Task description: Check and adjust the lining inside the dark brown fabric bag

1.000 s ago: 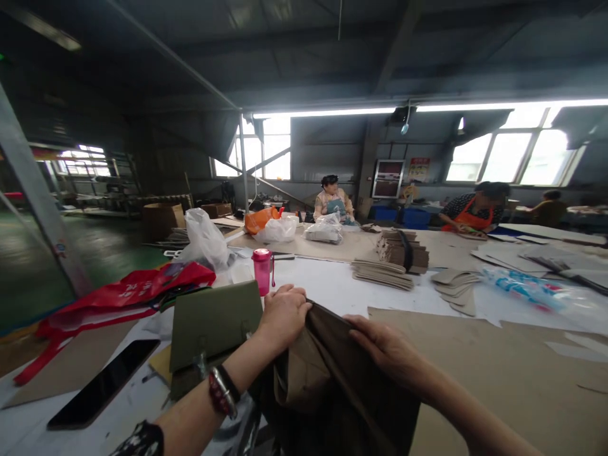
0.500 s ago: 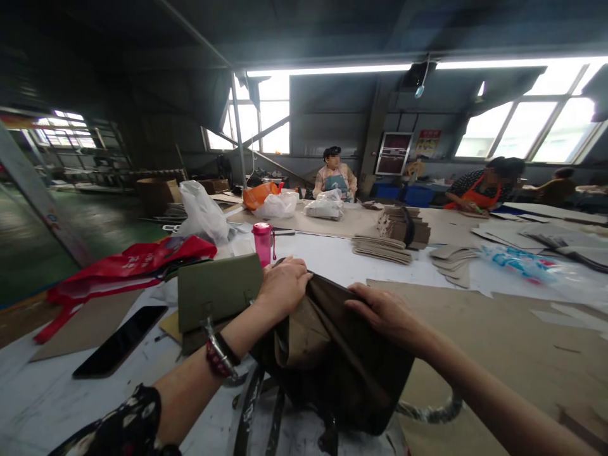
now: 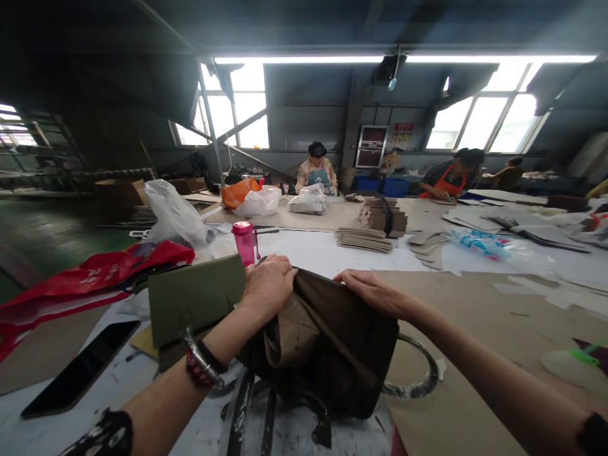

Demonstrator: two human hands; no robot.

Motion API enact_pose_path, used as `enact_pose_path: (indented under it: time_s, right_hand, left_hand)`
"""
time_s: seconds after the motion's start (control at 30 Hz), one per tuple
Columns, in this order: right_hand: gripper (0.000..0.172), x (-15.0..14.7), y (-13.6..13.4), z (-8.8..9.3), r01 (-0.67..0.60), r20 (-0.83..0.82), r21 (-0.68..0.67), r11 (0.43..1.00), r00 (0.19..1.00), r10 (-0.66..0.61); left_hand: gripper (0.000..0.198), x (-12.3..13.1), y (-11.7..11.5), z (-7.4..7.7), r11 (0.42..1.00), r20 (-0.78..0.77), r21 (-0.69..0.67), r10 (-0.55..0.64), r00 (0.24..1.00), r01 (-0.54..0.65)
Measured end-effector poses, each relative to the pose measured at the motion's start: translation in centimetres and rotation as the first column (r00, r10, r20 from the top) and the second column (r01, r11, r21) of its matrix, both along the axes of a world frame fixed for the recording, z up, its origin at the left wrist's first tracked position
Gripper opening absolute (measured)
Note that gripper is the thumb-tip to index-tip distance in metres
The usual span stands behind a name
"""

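In front of me a dark brown handbag stands tilted on the table, its brown lining bunched at the opening. My left hand is closed over the bag's left upper edge. On the right, my right hand grips the top rim, fingers over the edge and the thumb hidden. A plastic-wrapped handle loops out at the bag's right, and dark straps hang below its front. Beside my left wrist sits an olive-green flap piece, perhaps part of another bag.
A black phone and a red bag lie at the left. A pink bottle stands behind the green piece. Stacked grey-brown pieces and a clear plastic bag lie farther back. Two co-workers sit across the table, with another person beyond.
My view has turned to the right, so the surroundings have shifted left. Both hands keep their hold on the handbag's rim, with the right hand's fingers slightly more extended over it.
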State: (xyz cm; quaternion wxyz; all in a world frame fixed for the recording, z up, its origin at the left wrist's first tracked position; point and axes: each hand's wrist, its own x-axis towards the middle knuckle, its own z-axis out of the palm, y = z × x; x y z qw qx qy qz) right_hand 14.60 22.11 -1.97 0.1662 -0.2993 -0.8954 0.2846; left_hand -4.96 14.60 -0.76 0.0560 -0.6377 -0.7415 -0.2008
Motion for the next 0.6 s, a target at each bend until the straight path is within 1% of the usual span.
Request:
enact_pose_path:
  time_s: [0.03,0.07,0.1,0.13,0.17,0.2,0.27,0.33,0.5,0.6]
  right_hand:
    - [0.036,0.4,0.1,0.3,0.022,-0.038,-0.116,0.993,0.999,-0.027]
    - [0.037,0.8,0.2,0.5,0.041,-0.086,-0.255,0.966,0.994,-0.065]
    - [0.038,1.3,0.2,0.6,0.052,-0.134,-0.393,0.918,0.985,-0.113]
    - [0.038,1.7,0.2,0.6,0.053,-0.175,-0.503,0.863,0.971,-0.161]
    - [0.037,2.1,0.2,0.6,0.046,-0.206,-0.568,0.821,0.959,-0.196]
    - [0.036,2.4,0.1,0.6,0.039,-0.231,-0.601,0.798,0.947,-0.221]
    - [0.034,3.0,-0.2,0.5,0.047,-0.246,-0.615,0.787,0.937,-0.248]
    - [0.034,3.4,-0.7,0.5,0.065,-0.233,-0.6,0.798,0.939,-0.252]
    - [0.035,3.8,-1.6,1.1,0.1,-0.179,-0.513,0.853,0.959,-0.22]
    - [0.036,3.5,-1.8,1.3,0.132,-0.125,-0.421,0.897,0.971,-0.202]
  left_hand:
    - [0.025,0.1,0.1,0.0,1.0,-0.007,0.0,0.004,1.0,-0.004]
    - [0.024,0.2,0.1,0.1,1.0,-0.014,0.0,0.01,1.0,-0.01]
    - [0.024,0.3,0.2,0.1,1.0,-0.02,0.0,0.013,1.0,-0.013]
    - [0.024,0.3,0.2,0.1,1.0,-0.022,-0.001,0.015,1.0,-0.015]
    - [0.024,0.4,0.3,0.2,1.0,-0.027,-0.004,0.017,0.999,-0.018]
    - [0.024,0.5,0.3,0.2,1.0,-0.034,-0.007,0.022,0.999,-0.022]
    - [0.025,0.5,0.3,0.3,0.999,-0.054,-0.015,0.041,0.998,-0.042]
    - [0.025,0.6,0.4,0.3,0.998,-0.069,-0.02,0.064,0.996,-0.065]
    - [0.025,0.8,0.4,0.4,0.996,-0.069,-0.023,0.087,0.994,-0.088]
    - [0.025,0.8,0.4,0.4,0.995,-0.065,-0.025,0.09,0.994,-0.092]
